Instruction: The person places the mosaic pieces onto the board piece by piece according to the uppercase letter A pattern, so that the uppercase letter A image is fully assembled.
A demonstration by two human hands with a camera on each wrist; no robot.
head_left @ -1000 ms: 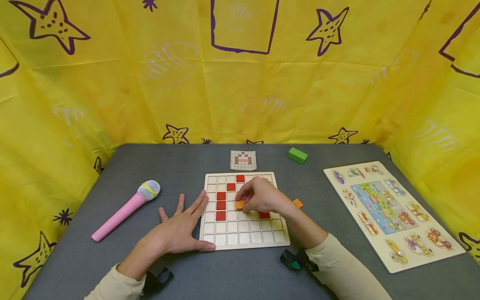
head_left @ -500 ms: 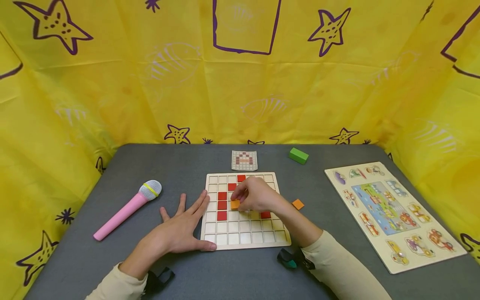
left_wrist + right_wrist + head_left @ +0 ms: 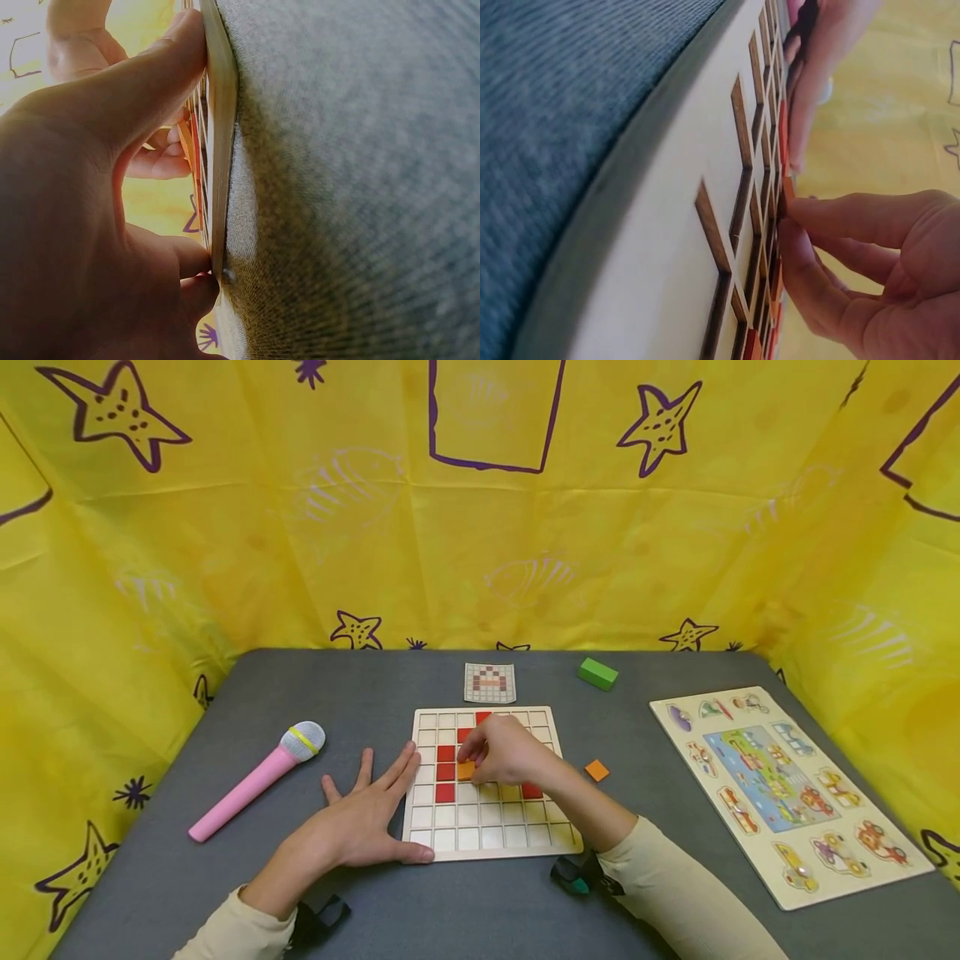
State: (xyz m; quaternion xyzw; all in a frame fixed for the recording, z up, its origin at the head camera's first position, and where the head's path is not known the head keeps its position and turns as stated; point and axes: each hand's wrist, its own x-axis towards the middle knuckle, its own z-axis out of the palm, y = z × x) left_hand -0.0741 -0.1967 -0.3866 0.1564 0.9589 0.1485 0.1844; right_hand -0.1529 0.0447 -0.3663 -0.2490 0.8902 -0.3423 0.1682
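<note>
A wooden grid board (image 3: 491,837) lies mid-table, with several red tiles (image 3: 446,792) set in its cells. My right hand (image 3: 510,752) pinches an orange tile (image 3: 466,771) between thumb and index finger, just right of the left red column. The right wrist view shows that orange tile (image 3: 788,193) tilted at the fingertips, its lower edge at a cell. Part of the board is hidden under this hand. With fingers spread, my left hand (image 3: 360,822) rests along the board's left edge, thumb on its near corner. Another orange tile (image 3: 597,770) lies on the table to the right.
A small pattern card (image 3: 490,682) lies behind the board, with a green block (image 3: 597,674) to its right. At left is a pink toy microphone (image 3: 251,789). A wooden picture puzzle (image 3: 757,860) takes up the right side. Yellow cloth (image 3: 450,552) hangs around the grey table (image 3: 360,693).
My right hand has moved a little left with the orange tile, from a middle cell to one beside the red column. The left hand stays at the board's edge.
</note>
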